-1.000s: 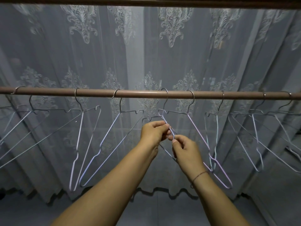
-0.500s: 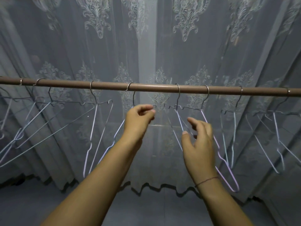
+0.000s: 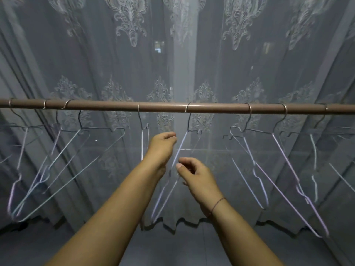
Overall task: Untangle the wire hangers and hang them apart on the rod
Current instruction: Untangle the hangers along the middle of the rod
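Observation:
A brown rod (image 3: 211, 108) runs level across the view with several thin wire hangers hooked on it. My left hand (image 3: 161, 148) hovers below the rod, fingers loosely curled, just left of the middle hanger (image 3: 181, 144) and holding nothing. Lower down, my right hand (image 3: 197, 175) is loosely curled with its thumb close beside that hanger's slanted wire, and I see no grip on it. At the left, a bunch of hangers (image 3: 57, 162) overlap and cross. Right of my hands, two hangers (image 3: 278, 150) hang close together.
A sheer patterned curtain (image 3: 115, 54) hangs directly behind the rod and hangers. One narrow hanger (image 3: 142, 143) hangs edge-on just left of my left hand. Grey floor (image 3: 172, 246) shows below the curtain hem. More hangers continue past the right edge.
A second ago both hands pinched hanger wires together; they have let go and shifted left to the neighbouring hanger. The view has turned left and risen, so the rod sits lower.

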{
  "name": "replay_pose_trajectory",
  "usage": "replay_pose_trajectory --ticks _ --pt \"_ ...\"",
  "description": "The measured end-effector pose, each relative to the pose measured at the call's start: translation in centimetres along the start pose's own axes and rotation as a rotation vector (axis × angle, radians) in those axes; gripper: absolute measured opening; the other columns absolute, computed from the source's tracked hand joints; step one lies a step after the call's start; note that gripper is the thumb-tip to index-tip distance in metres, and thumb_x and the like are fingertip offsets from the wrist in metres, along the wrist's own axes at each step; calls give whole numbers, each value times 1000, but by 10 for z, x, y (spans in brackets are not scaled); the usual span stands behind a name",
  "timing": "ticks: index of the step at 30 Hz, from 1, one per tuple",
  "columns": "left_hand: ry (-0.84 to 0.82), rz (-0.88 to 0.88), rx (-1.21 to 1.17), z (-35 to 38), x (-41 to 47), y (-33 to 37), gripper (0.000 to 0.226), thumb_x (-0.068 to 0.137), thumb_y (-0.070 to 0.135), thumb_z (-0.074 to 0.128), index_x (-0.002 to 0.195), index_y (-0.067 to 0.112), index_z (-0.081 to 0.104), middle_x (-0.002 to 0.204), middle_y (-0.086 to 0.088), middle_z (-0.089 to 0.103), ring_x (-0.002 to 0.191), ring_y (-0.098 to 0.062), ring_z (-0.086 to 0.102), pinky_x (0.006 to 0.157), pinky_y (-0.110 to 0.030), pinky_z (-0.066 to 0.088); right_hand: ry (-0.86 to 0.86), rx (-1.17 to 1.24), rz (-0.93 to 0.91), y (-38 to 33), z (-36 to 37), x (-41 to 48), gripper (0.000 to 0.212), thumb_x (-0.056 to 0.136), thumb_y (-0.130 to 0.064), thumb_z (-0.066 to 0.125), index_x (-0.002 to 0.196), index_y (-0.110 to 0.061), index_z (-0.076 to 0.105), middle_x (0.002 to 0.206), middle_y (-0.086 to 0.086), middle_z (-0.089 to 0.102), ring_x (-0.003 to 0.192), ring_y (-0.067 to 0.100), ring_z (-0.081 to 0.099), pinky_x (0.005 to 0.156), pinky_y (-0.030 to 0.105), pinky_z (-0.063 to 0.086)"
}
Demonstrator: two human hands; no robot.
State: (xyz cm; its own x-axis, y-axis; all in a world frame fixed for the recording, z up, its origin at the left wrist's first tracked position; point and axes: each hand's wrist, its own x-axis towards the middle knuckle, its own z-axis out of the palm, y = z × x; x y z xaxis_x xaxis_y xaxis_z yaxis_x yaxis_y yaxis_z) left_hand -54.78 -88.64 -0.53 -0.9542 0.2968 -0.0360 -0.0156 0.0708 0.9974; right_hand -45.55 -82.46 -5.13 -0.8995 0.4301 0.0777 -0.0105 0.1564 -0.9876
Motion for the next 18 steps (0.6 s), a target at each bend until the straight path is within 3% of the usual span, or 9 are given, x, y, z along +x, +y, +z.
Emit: replay_pose_trajectory --ticks 1,4,7,10,13,18 --pt "-39 -37 -27 -4 3 -2 32 90 8 49 121 5 58 115 -13 64 109 -24 58 98 -34 44 10 36 15 0 8 2 23 87 -22 57 109 -15 59 92 -1 63 81 7 56 73 18 46" --pt "-137 -129 -164 -13 5 -5 20 90 4 49 109 4 56 82 -8 61 73 -17 58 59 -22 51 54 98 -3 -1 31 5 16 86 -15 57 101 -10 61 71 -6 58 68 7 54 61 16 41" --pt "-197 -176 -257 -18 8 -8 21 91 3 47 110 2 55 77 -9 61 61 -14 60 45 -18 49 96 126 -30 1 44 6 14 84 -9 58 98 -7 60 71 7 56 68 16 50 57 19 39" --pt "-263 -174 -297 -18 7 -6 20 91 0 45 108 3 56 77 -8 63 66 -12 61 40 -14 48 132 119 -54 2 46 7 11 85 -5 55 94 -9 59 70 14 51 64 19 46 50 14 35" --pt "-313 -155 -294 -16 8 -1 18 89 -1 47 101 6 59 78 -6 62 66 -10 59 43 -14 48 154 121 -82 -1 43 10 11 86 -3 52 92 -9 59 64 11 51 54 12 44 45 12 32" --pt "-290 -122 -316 -2 19 14 23 86 -6 51 74 12 58 68 -6 59 38 -2 55 43 -15 45 150 101 -122 -17 27 25 14 89 -3 47 88 -9 59 55 1 51 40 0 40 42 10 31"
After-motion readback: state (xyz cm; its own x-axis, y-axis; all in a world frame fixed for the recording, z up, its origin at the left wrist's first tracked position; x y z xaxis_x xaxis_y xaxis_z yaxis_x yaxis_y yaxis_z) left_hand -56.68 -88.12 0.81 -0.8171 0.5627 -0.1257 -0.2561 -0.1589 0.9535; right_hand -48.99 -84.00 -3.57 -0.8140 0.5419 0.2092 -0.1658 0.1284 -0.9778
